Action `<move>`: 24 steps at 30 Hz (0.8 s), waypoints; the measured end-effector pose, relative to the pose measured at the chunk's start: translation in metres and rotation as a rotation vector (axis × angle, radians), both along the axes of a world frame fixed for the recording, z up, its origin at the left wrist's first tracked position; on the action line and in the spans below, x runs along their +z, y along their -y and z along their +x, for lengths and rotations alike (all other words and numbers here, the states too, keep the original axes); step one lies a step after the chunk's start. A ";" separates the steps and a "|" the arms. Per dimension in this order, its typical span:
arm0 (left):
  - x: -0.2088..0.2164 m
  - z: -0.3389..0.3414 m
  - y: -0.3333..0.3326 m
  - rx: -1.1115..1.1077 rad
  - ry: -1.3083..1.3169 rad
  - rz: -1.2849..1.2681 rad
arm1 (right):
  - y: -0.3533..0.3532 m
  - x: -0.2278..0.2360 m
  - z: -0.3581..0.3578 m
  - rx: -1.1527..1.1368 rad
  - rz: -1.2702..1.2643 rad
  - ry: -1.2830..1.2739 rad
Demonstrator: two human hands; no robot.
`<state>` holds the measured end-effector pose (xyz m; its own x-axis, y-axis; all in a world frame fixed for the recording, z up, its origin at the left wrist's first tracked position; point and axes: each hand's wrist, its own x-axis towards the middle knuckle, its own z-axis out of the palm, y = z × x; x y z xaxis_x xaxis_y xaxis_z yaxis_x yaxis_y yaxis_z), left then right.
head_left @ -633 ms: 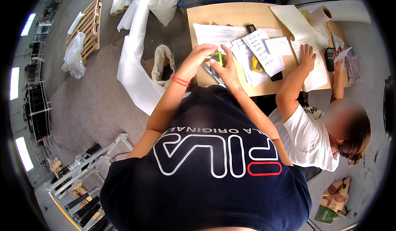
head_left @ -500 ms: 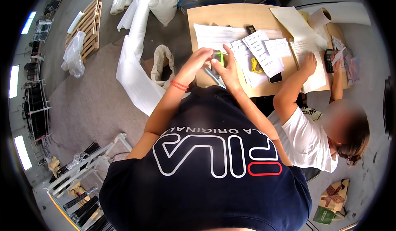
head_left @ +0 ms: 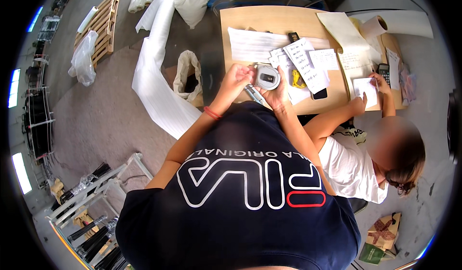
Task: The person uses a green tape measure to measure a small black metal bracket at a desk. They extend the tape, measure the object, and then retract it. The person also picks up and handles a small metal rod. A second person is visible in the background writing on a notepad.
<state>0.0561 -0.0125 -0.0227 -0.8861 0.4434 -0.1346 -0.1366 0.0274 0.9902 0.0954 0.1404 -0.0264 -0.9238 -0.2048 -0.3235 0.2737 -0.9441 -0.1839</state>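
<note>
My right hand (head_left: 279, 94) is wrapped round a grey, rounded tape measure (head_left: 267, 77) with a dark window on its face, held above the near edge of the wooden table (head_left: 269, 15). Close against its left side is my left hand (head_left: 237, 77), fingers curled and pressed together; whatever lies between the fingertips is too small to make out. Under my hands, a blue-grey pen-like tool (head_left: 254, 94) shows in part. Loose written sheets (head_left: 308, 65), a yellow item (head_left: 298, 79) and a black phone (head_left: 320, 94) lie to the right of the tape measure.
At the right, a co-worker in a white shirt (head_left: 346, 161) holds a small white pad (head_left: 365, 88) by a calculator (head_left: 383, 71). A cardboard-cored roll (head_left: 374, 26) lies at the far right. White foam sheeting (head_left: 156, 92) and an open sack (head_left: 188, 58) stand left of the table.
The tape measure has turned in my hands, so its round face shows instead of its green edge. The co-worker has lifted a white pad with both hands.
</note>
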 end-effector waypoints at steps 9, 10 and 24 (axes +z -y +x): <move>0.018 0.005 -0.004 -0.034 -0.189 -0.145 | -0.007 -0.009 -0.002 -0.001 0.086 -0.011; 0.016 0.005 -0.003 -0.056 -0.189 -0.151 | -0.006 -0.008 -0.002 -0.002 0.147 0.000; 0.007 0.009 0.000 -0.159 -0.020 -0.087 | -0.005 -0.004 -0.004 -0.035 0.386 -0.025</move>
<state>0.0655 -0.0122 -0.0155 -0.8088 0.5655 -0.1612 -0.1038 0.1324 0.9857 0.0916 0.1457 -0.0307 -0.9367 -0.0405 -0.3478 0.2332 -0.8131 -0.5334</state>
